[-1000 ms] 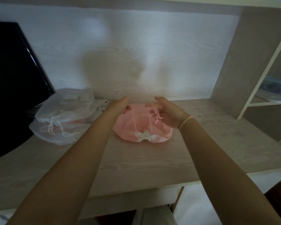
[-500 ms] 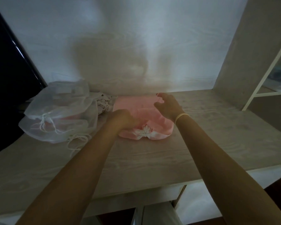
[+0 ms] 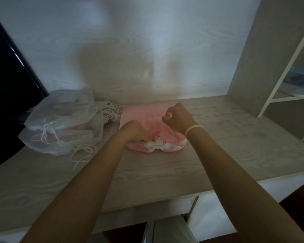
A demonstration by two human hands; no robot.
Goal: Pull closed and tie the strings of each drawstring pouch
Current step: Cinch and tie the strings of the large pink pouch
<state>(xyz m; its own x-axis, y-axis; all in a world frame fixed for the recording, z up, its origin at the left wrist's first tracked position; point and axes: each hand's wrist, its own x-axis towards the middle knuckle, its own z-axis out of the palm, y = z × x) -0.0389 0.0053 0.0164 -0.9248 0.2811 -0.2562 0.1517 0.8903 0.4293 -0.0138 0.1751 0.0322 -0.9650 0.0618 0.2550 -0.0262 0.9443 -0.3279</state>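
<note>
Nearest me, the gathered white mouth [image 3: 156, 144] of the pink pouch [image 3: 153, 130] faces my body on the wooden shelf [image 3: 165, 172], bunched but not tied as far as I can judge. My left hand [image 3: 132, 131] comes down on the pouch's left side, just beside that mouth; its fingers curl under and away from me, so I cannot tell whether they pinch a string or only cloth. If it is only cloth, pulling will drag the whole pouch toward me instead of cinching it.

A little farther, my right hand [image 3: 177, 117] hovers over the pouch's far right part, fingers curled in with thumb and forefinger close together, as if pinching something thin. No string shows between them. If I have a cord there and tug while the left has none, the mouth could pucker unevenly or the cord could run out of its channel.

To the left, the white mesh pouches [image 3: 60, 123] lie stacked, their loose white cords [image 3: 81, 152] trailing on the shelf near my left forearm. I could snag them and sweep a pouch off the front edge. Behind, a small patterned pouch [image 3: 109, 111] sits against the wall, beside the dark screen [image 3: 9, 88].
</note>
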